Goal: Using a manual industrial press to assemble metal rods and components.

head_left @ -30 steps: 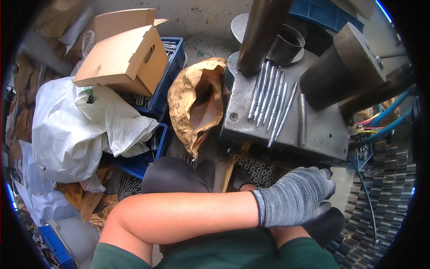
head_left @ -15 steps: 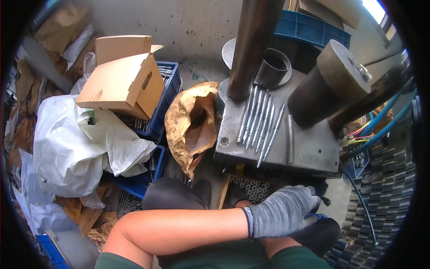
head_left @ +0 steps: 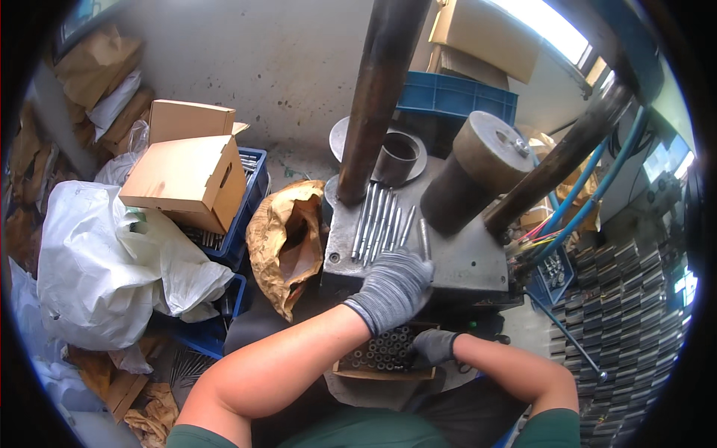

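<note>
My left hand, in a grey knitted glove, reaches over the front edge of a metal block. Its fingers close on the lower end of the rightmost slim metal rod, which lies slanted on the block. Several similar silvery rods lie side by side just left of it, and a shorter, thicker metal rod is right of it. Lower down, my gloved right hand is at the right end of a wooden box of small hollow cylinders. Its fingers are curled; what they hold, if anything, is hidden.
Two thick steel columns rise from the block, with a heavy cylinder between them. To the left are an open brown paper bag, a white sack and a cardboard box on a blue crate. Stacked dark parts fill the right.
My left hand has moved left and up from near my right knee to the rods. My right hand, hidden before, now shows by the wooden box. The view has shifted.
</note>
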Available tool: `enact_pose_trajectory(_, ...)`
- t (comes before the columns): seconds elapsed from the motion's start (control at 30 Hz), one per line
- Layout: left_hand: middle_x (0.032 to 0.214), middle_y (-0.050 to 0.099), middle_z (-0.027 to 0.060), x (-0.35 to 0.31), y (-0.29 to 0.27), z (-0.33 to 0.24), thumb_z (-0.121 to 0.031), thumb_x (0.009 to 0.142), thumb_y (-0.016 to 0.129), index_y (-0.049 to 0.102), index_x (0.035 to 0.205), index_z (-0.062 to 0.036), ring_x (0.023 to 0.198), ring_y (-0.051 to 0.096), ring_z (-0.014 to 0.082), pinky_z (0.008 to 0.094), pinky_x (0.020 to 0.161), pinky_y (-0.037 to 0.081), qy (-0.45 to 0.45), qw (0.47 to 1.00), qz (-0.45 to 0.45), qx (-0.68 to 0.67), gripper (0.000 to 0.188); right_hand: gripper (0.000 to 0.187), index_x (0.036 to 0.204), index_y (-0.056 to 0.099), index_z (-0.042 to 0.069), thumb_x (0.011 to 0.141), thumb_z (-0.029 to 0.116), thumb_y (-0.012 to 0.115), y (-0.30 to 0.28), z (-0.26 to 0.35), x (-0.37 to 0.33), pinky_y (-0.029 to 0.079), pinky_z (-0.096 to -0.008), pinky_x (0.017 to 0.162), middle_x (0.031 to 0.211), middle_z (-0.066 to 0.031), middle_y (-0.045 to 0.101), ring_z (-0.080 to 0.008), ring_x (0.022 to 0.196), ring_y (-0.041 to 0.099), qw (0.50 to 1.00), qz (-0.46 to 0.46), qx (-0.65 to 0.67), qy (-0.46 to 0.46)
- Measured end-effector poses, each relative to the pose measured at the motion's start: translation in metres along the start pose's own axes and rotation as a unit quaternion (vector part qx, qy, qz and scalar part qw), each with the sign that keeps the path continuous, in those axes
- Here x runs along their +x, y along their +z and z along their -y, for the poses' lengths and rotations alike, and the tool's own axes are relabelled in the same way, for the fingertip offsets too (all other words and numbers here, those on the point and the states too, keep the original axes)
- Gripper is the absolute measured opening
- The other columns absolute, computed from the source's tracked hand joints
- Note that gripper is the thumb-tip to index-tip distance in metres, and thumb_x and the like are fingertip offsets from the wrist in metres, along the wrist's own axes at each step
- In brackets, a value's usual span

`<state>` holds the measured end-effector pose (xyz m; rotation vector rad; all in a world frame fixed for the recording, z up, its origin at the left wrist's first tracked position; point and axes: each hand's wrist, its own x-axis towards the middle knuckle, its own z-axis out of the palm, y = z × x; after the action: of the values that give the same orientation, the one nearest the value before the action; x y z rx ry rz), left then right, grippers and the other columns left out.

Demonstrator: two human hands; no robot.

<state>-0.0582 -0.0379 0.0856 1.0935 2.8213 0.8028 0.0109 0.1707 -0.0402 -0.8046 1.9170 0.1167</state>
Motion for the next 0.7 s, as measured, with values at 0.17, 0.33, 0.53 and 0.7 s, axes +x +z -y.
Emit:
enact_pose_trajectory(0.17,0.107,0.07,0.0145,-0.002,0.011,0.01,-0.034,0.089,0.073,0.075,0.104,-0.0083,0.109,0.067,0.032,0.0475,0.097,0.052,-0.061,0.986,0.005,0.157,0.03,0.037,0.116,0.077,0.008,0.083,0.025,0.074,-0.079,0.002,-0.151,0.059,-0.0442,0.086,0.101,-0.0176,0.078,-0.0365,0.094,0.075,0.98,-0.056,0.158,0.106)
enact_pose_trajectory(0.33,0.11,0.07,0.0141,0.005,0.027,-0.001,-0.026,0.089,0.072,0.075,0.104,-0.0085,0.11,0.067,0.0312,0.0461,0.094,0.054,-0.033,0.983,0.048,0.173,0.023,0.039,0.114,0.078,0.006,0.08,0.025,0.073,-0.117,-0.055,-0.191,0.059,-0.0437,0.088,0.098,-0.0202,0.077,-0.0374,0.096,0.075,0.946,-0.25,0.032,0.205)
enact_pose_trajectory(0.53,0.105,0.07,0.0175,0.008,0.041,-0.001,-0.006,0.081,0.07,0.072,0.105,-0.0041,0.101,0.07,0.0351,0.0467,0.086,0.059,0.023,0.988,0.017,0.153,0.025,0.044,0.114,0.079,0.008,0.078,0.032,0.073,-0.13,-0.136,-0.152,0.057,-0.0452,0.093,0.104,-0.0223,0.076,-0.0387,0.102,0.073,0.914,-0.32,-0.045,0.244)
enact_pose_trajectory(0.7,0.097,0.071,0.0172,0.0,0.041,-0.001,-0.006,0.081,0.07,0.071,0.103,-0.0038,0.094,0.071,0.0363,0.0472,0.081,0.06,0.068,0.985,0.008,0.161,0.023,0.056,0.122,0.076,0.009,0.082,0.049,0.075,-0.141,-0.136,-0.134,0.055,-0.0452,0.099,0.114,-0.0208,0.076,-0.0387,0.109,0.071,0.923,-0.281,-0.03,0.261)
